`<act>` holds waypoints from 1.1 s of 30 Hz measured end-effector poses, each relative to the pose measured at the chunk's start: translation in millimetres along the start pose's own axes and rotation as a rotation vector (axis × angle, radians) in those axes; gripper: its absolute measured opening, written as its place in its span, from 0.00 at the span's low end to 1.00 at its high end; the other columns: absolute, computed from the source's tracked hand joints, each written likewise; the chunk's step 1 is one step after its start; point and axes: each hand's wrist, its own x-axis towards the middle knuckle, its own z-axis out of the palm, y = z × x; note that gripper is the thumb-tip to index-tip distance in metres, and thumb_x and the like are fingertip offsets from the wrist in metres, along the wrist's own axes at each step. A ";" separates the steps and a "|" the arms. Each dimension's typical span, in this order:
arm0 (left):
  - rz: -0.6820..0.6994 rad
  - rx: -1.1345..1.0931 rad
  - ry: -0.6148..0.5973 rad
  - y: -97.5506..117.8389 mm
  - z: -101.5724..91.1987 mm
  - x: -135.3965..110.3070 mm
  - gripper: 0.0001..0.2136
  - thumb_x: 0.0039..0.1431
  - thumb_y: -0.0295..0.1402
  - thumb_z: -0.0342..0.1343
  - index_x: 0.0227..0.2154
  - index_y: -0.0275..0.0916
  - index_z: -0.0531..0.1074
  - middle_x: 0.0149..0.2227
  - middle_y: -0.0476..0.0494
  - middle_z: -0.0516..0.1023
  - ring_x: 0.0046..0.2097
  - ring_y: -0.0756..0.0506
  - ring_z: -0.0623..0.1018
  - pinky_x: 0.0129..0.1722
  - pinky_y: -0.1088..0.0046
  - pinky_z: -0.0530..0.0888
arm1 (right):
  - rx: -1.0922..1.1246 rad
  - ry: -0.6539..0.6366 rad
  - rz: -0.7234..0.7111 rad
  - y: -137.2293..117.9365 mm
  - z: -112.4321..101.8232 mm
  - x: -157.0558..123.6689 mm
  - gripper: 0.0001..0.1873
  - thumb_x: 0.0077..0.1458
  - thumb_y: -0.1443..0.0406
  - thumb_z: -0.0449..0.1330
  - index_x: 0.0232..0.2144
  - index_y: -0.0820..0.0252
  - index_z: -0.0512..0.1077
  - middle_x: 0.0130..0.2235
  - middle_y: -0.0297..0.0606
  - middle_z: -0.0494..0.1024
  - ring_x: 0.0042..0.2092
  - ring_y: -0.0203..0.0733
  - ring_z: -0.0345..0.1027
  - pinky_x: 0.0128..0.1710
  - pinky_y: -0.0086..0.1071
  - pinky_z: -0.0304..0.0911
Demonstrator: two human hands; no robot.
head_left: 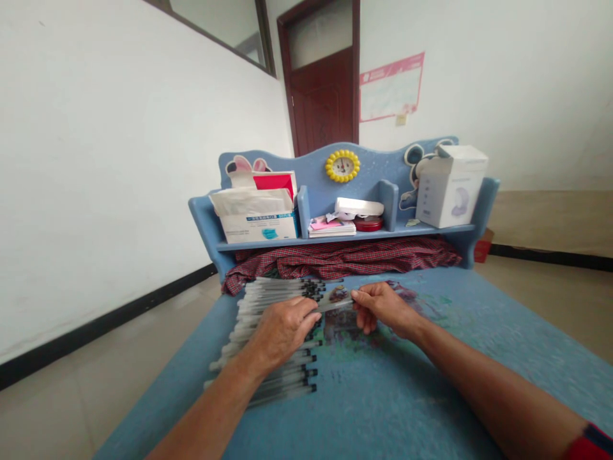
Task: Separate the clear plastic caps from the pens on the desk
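Note:
A row of several clear pens with black tips (282, 291) lies side by side on the blue desk (383, 396). My left hand (282, 329) rests palm down on top of the row, fingers curled at the pens' tip ends. My right hand (383, 306) pinches the end of one clear pen (335, 305) between thumb and fingers, holding it level just right of the row. The left fingertips touch the same pen's other end.
At the desk's back stands a blue shelf (345, 236) with a box of masks (261, 223), notebooks (332, 227), a white box (450, 185) and a yellow clock (342, 166). A plaid cloth (345, 259) lies beneath. Door (325, 96) behind.

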 end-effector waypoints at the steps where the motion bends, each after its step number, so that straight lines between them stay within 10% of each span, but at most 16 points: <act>1: 0.003 -0.002 -0.001 0.3 0.1 0.0 0.07 0.61 0.30 0.49 0.33 0.37 0.71 0.29 0.46 0.74 0.32 0.47 0.75 0.32 0.75 0.68 | 0.008 -0.011 -0.001 0.3 -0.3 -0.3 0.24 0.45 0.46 0.57 0.21 0.62 0.65 0.14 0.33 0.72 0.12 0.32 0.62 0.11 0.23 0.52; 33: -0.003 -0.041 -0.011 -0.8 3.0 -1.2 0.09 0.62 0.32 0.47 0.31 0.37 0.70 0.28 0.47 0.74 0.30 0.48 0.74 0.30 0.76 0.66 | 0.115 -0.091 -0.028 0.9 -0.3 -1.8 0.23 0.44 0.48 0.60 0.22 0.63 0.64 0.17 0.38 0.75 0.17 0.38 0.69 0.15 0.26 0.60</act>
